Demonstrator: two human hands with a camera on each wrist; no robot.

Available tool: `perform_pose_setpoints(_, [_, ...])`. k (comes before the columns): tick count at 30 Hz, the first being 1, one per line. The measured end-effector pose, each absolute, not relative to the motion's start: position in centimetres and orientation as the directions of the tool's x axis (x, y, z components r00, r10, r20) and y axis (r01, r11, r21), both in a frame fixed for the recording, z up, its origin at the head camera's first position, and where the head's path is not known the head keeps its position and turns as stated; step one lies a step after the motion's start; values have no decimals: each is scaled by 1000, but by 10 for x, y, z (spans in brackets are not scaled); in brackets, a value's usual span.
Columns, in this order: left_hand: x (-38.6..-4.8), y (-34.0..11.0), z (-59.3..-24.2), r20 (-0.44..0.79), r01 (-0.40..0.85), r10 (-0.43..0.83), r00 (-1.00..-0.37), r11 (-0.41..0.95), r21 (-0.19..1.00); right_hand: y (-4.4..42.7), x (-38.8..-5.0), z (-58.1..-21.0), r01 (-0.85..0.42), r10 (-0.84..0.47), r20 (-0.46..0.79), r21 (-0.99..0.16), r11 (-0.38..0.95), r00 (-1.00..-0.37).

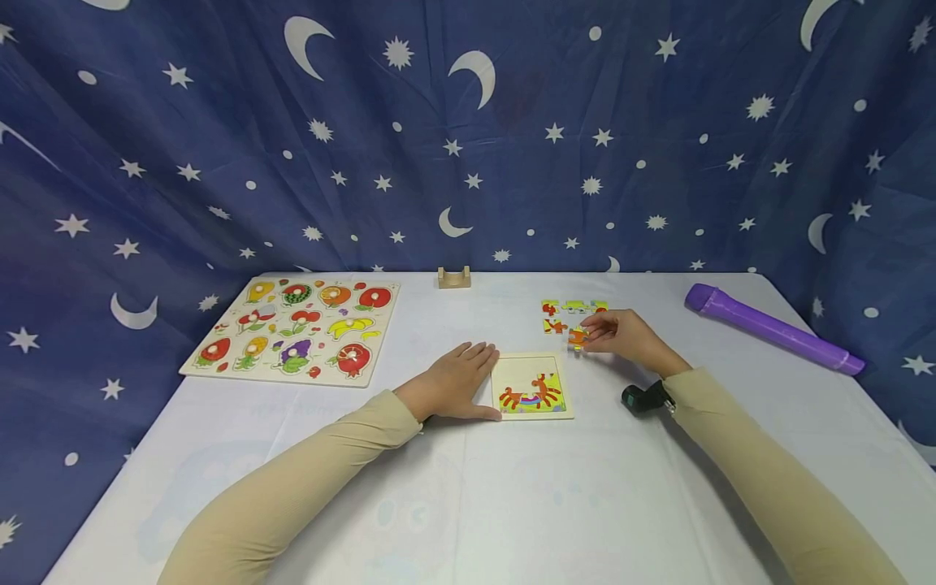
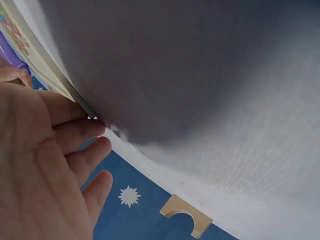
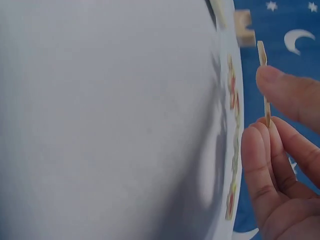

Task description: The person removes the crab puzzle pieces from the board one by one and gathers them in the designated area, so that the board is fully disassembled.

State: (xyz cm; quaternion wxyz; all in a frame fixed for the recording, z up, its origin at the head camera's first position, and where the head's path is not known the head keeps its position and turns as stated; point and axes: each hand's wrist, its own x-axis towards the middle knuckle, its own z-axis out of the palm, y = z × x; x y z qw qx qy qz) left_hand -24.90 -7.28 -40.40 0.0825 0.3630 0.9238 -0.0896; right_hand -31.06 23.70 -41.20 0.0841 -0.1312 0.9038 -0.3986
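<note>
Right hand [image 1: 617, 335] is pinching puzzle piece [image 1: 577, 338], loose pieces [image 1: 575, 307] lying just beyond fingers. Left hand [image 1: 453, 383] is touching tray [image 1: 512, 370] right of its straight fingers, thumb spread. Slackening pinch could be dropping piece; light bracing, tray sliding.

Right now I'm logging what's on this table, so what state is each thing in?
Puzzle board: flat, lower part filled, upper part bare
Left hand: fingers extended, resting at the board's left edge
Right hand: pinching a puzzle piece
Loose pieces: lying outside the board
Fruit board: flat, knobbed pieces seated
Wooden block: upright, notch upward
Purple rod: lying down
Black device: at the right wrist
</note>
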Motion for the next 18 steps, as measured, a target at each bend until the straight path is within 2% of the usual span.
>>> perform_pose_setpoints(8, [-250,-73,-405,-234,683,650,-723,724,-99,241,-336,-416,-122,-237,-68,-705,699,-969])
perform_pose_setpoints(18, [-249,-73,-405,-232,679,648,-725,729,-87,236,-346,-412,-89,-227,-117,-679,729,-967])
